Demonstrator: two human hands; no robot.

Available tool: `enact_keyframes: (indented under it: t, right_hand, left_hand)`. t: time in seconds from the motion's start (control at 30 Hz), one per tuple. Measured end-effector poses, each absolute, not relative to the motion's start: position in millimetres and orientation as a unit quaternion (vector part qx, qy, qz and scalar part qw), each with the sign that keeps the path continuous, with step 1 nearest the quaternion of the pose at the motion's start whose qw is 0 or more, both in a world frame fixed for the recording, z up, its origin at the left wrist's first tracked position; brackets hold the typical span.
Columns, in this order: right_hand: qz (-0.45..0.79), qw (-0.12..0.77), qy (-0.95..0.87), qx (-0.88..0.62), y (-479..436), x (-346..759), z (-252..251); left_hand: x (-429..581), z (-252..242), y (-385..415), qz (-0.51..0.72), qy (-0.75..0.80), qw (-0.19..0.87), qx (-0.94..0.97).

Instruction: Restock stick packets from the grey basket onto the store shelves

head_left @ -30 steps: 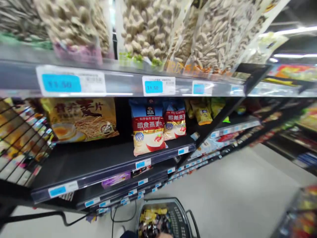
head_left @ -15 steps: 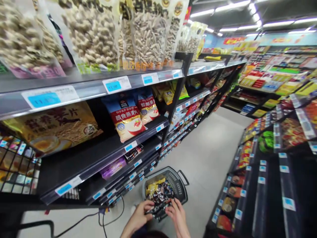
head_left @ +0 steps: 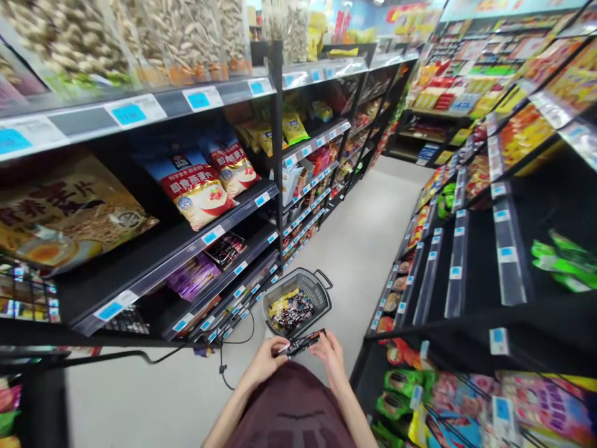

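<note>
A dark, shiny wrapped snack packet (head_left: 302, 343) spans the gap between my two hands, close in front of my body. At its left end my left hand (head_left: 270, 358) is closed with thumb and fingers on it. My right hand (head_left: 330, 354) pinches the other end. Small print on the wrapper is too blurred to read; it may be more than one packet. Just beyond stands a grey-green plastic basket (head_left: 317, 287) on the floor. Inside lie many small dark wrapped snacks (head_left: 296, 311) and some yellow-wrapped snacks (head_left: 283, 303).
On the left shelf are red-and-blue oatmeal bags (head_left: 198, 196), purple packets (head_left: 193, 277) and a box of dark packets (head_left: 225, 249). A black cable (head_left: 153, 359) crosses the floor at left. Shelves on the right hold green packets (head_left: 566, 261) and bagged snacks (head_left: 545, 404).
My view has tilted down and turned right. Both hands, with the dark packet, have come back from over the basket toward my body.
</note>
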State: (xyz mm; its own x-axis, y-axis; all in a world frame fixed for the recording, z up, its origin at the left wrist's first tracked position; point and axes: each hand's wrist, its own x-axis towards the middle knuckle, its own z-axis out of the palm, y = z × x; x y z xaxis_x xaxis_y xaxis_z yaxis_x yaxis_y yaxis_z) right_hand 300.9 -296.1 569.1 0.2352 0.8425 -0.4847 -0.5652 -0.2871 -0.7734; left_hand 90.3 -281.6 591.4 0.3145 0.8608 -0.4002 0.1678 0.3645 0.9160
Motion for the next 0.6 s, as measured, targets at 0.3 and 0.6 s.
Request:
enact_keyframes:
  t: [0.3, 0.6]
  right_hand:
    - [0.548, 0.647, -0.102, -0.521, -294.9, 334.7, 570.3]
    - [0.588, 0.615, -0.159, -0.501, -288.9, 326.2, 582.6]
  left_hand:
    - [131.4, 582.4, -268.6, 0.252, 0.461, 0.642, 0.558]
    - [126.3, 586.4, -262.2, 0.249, 0.500, 0.599, 0.573]
